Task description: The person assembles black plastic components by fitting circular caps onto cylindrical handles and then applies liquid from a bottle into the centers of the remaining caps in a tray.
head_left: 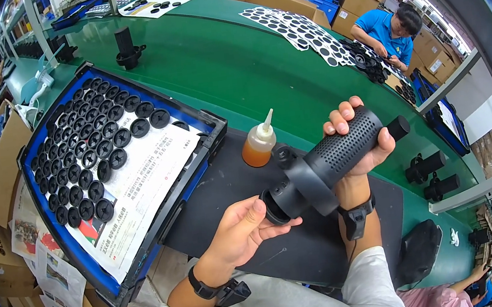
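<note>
one black microphone (327, 167) spans right hand (367, 163) to left hand (240, 233).

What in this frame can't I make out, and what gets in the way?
Head: right hand, palm hidden behind the cylinder.
Head: cap, side facing the cylinder mostly hidden by it.
Head: tray, floor mostly covered by paper and discs.
Head: what, if anything, the co-worker holds, too small.
Head: pink-sleeved person, cut off by the lower edge.
</note>
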`<state>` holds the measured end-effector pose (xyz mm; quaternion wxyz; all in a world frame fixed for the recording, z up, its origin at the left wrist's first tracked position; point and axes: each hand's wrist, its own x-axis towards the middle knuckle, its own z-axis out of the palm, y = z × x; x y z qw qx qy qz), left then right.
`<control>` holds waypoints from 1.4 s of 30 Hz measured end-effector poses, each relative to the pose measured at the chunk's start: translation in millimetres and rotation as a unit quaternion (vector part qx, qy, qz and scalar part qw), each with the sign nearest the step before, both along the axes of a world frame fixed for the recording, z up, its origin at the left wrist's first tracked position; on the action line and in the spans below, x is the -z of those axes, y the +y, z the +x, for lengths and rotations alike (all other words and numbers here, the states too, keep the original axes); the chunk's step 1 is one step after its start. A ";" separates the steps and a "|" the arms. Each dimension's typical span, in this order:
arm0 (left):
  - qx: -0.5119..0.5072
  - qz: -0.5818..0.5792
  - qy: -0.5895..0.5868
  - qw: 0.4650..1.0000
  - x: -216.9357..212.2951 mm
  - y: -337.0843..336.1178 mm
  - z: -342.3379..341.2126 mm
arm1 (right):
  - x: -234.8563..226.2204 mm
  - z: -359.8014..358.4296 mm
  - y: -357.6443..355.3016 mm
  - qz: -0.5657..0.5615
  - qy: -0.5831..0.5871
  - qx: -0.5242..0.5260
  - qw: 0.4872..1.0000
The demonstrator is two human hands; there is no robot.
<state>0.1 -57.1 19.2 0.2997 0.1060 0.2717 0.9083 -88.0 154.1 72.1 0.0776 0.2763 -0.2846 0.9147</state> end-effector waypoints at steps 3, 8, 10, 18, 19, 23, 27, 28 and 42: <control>-0.009 -0.008 0.004 1.000 -5.8 1.4 1.5 | 0.2 -3.5 0.3 -0.026 -0.009 -0.019 0.999; -0.044 -0.069 0.035 0.996 -10.3 5.7 3.8 | 1.9 -5.5 1.7 -0.039 -0.009 -0.029 0.999; -0.053 -0.092 0.052 0.993 -10.6 7.8 4.5 | 1.6 -4.7 2.6 -0.041 -0.007 -0.030 0.999; -0.168 -0.087 0.093 0.978 -5.1 17.5 10.2 | -2.8 -2.0 2.3 -0.005 -0.032 0.003 0.999; -0.169 -0.088 0.094 0.977 -5.5 16.5 10.8 | -1.8 -2.9 2.4 -0.006 -0.037 0.000 0.999; -0.185 -0.090 0.103 0.973 -10.8 17.1 14.5 | 5.5 -8.7 3.7 -0.020 -0.057 -0.019 0.998; -0.221 -0.098 0.114 0.964 -17.3 17.0 17.5 | 15.7 -17.6 1.3 -0.059 -0.083 -0.055 0.993; -0.223 -0.101 0.116 0.963 -17.8 16.4 18.0 | 17.6 -19.1 0.9 -0.068 -0.089 -0.060 0.992; -0.285 -0.117 0.161 0.938 -7.9 19.3 20.1 | 10.0 -15.6 0.5 -0.074 -0.055 -0.086 0.992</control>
